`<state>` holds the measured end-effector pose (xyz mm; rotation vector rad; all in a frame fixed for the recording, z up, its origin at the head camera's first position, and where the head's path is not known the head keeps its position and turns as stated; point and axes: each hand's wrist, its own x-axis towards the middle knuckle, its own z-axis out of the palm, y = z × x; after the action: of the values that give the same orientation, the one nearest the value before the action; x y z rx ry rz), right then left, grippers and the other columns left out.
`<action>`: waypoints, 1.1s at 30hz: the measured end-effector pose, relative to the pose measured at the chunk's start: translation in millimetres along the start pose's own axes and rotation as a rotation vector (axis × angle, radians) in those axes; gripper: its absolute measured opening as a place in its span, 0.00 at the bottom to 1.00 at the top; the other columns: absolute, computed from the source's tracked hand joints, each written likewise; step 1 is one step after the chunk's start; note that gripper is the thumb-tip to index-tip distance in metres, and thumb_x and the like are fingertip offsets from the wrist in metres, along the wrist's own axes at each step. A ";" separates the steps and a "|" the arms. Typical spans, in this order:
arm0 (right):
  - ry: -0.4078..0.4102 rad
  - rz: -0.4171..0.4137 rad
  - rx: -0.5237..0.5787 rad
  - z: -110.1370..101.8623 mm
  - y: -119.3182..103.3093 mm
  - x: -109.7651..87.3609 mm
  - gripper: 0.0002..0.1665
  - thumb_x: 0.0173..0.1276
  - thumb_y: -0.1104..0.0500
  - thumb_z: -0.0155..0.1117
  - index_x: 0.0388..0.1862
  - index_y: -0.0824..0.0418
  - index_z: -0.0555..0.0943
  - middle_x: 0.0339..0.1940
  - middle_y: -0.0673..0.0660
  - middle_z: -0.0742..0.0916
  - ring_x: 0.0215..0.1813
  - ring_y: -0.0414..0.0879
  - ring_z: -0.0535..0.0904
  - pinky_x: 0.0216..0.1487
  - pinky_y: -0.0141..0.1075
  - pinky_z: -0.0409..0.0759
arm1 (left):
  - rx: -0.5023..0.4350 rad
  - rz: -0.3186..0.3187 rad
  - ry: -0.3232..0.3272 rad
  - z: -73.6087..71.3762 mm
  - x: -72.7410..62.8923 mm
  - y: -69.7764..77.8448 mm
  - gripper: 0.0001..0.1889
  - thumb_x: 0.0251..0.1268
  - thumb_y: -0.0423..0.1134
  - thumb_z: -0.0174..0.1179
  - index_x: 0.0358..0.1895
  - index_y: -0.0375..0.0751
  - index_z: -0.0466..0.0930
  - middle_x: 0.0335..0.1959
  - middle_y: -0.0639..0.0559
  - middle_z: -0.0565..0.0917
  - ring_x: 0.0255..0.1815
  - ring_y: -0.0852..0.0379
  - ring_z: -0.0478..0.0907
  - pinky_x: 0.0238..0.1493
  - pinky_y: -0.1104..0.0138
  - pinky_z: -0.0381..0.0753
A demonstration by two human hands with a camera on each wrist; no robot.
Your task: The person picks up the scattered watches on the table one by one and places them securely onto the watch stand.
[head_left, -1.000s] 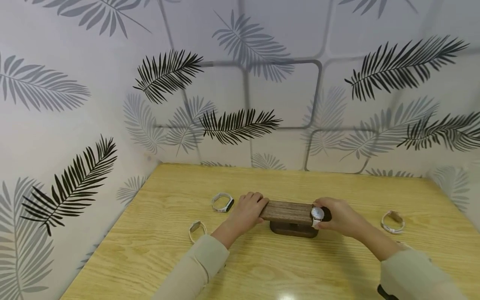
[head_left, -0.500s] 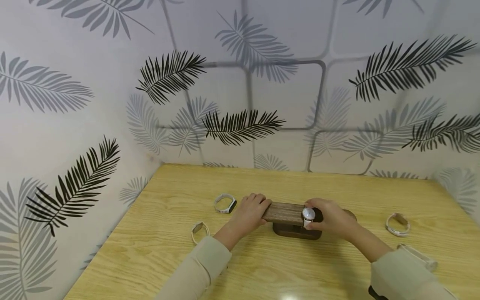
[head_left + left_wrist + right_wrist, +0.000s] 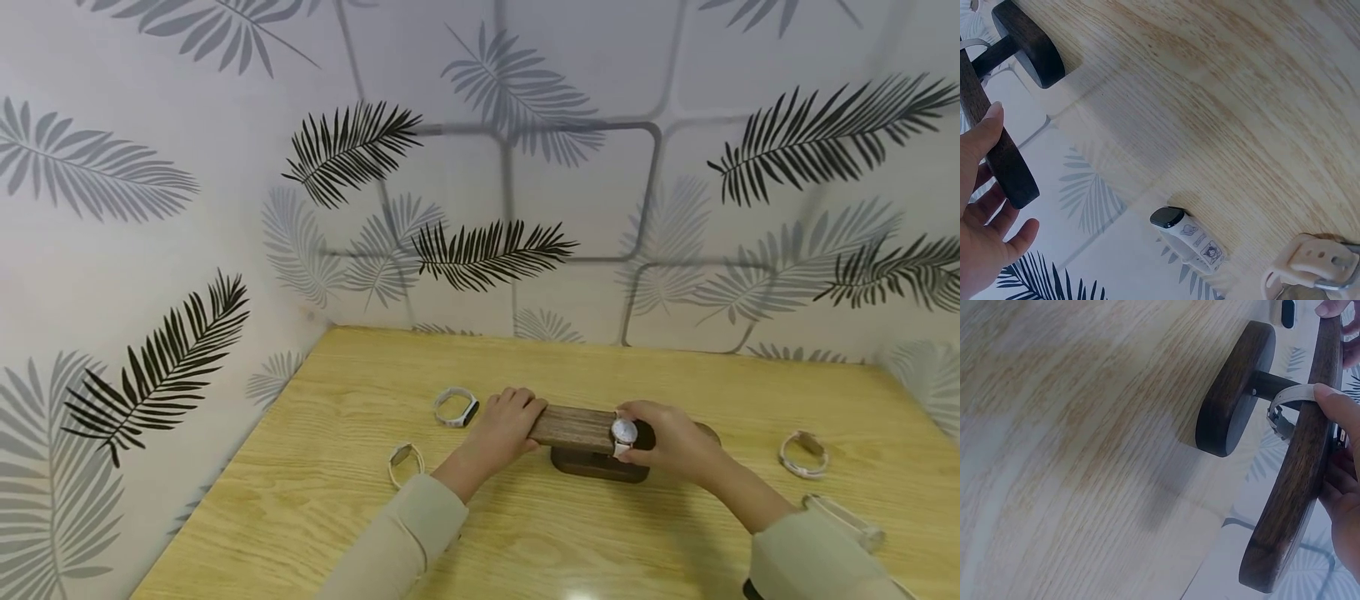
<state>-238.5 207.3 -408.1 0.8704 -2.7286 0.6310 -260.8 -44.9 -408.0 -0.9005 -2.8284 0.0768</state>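
Note:
A dark wooden watch stand (image 3: pixel 572 427), a horizontal bar on a short post and oblong base (image 3: pixel 600 467), stands on the table. My left hand (image 3: pixel 504 429) grips the bar's left end; in the left wrist view, the thumb lies on one side of the bar (image 3: pixel 1013 172). Looped around the bar is a wristwatch (image 3: pixel 624 431) with a round pale dial and white strap (image 3: pixel 1294 394). My right hand (image 3: pixel 671 437) holds this watch between thumb and fingers, right of the bar's middle. The bar's right end sticks out beyond that hand.
Left of the stand lie a white fitness band (image 3: pixel 456 407) and a pale-strapped watch (image 3: pixel 406 464). To the right are another light-strapped watch (image 3: pixel 803 454) and a long pale band (image 3: pixel 843 521). A patterned wall (image 3: pixel 555 292) rises behind the table.
My right hand has slid the watch leftward along the bar, uncovering more of its right end. Over the last half second it barely moves. My left hand keeps its grip.

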 end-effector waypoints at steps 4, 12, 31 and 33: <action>0.021 0.007 -0.006 0.4 0.7 -4.2 0.30 0.47 0.60 0.76 0.50 0.70 0.77 0.48 0.65 0.84 0.49 0.59 0.81 0.45 0.46 0.82 | -0.004 0.011 0.011 1.5 0.9 1.1 0.28 0.56 0.53 0.63 0.60 0.49 0.70 0.56 0.52 0.74 0.57 0.54 0.70 0.58 0.60 0.73; 0.167 -0.033 -0.069 3.6 6.9 -18.5 0.41 0.40 0.60 0.79 0.56 0.69 0.73 0.52 0.67 0.81 0.50 0.62 0.78 0.46 0.53 0.80 | -0.123 0.065 0.073 8.4 -3.8 -19.8 0.41 0.51 0.53 0.66 0.68 0.42 0.61 0.62 0.46 0.69 0.63 0.48 0.67 0.61 0.56 0.71; 0.325 -0.071 -0.258 0.8 39.1 -57.4 0.45 0.30 0.65 0.81 0.54 0.72 0.75 0.47 0.68 0.81 0.47 0.64 0.77 0.43 0.58 0.77 | -0.165 -0.238 -0.059 46.6 -25.9 -83.2 0.20 0.54 0.41 0.66 0.49 0.35 0.77 0.49 0.43 0.79 0.48 0.44 0.77 0.47 0.53 0.79; 0.326 -0.074 -0.267 2.9 38.9 -57.8 0.44 0.31 0.66 0.81 0.53 0.71 0.75 0.47 0.68 0.81 0.47 0.63 0.77 0.43 0.56 0.78 | -0.147 -0.248 -0.060 48.7 -25.4 -82.1 0.16 0.55 0.37 0.65 0.46 0.35 0.79 0.45 0.44 0.80 0.45 0.45 0.78 0.44 0.54 0.79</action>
<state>-215.2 263.5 -442.2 0.7282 -2.4035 0.3462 -295.9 -126.4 -451.4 -0.5745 -3.0079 -0.1401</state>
